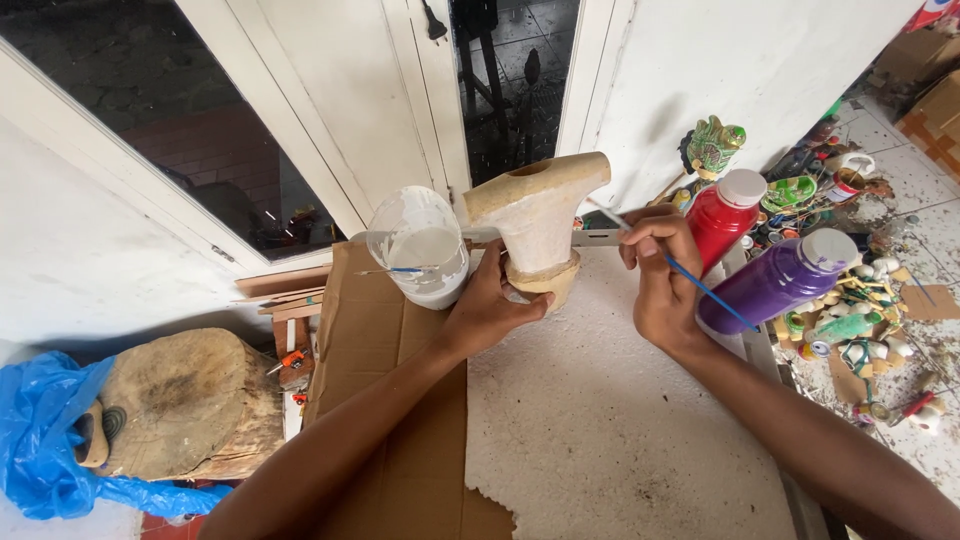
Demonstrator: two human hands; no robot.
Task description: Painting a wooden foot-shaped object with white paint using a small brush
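A rough white foam sheet [600,400] and flat brown cardboard [390,400] are covering the tabletop. The left hand [490,310] is gripping the base of a pale, smooth carved wooden piece [535,220], standing it upright; the right hand [660,275] is pinching a thin blue-handled paintbrush [700,285] against it. Beyond, a plastic cup [420,245] is holding white paint beside red [722,215] and purple [775,280] bottles, under white-framed glass doors [400,90].

Carving [538,215] and brush [700,285]
Pale wooden carving stands upright, partly white; thin blue-handled brush slants, its tip touching the carving.
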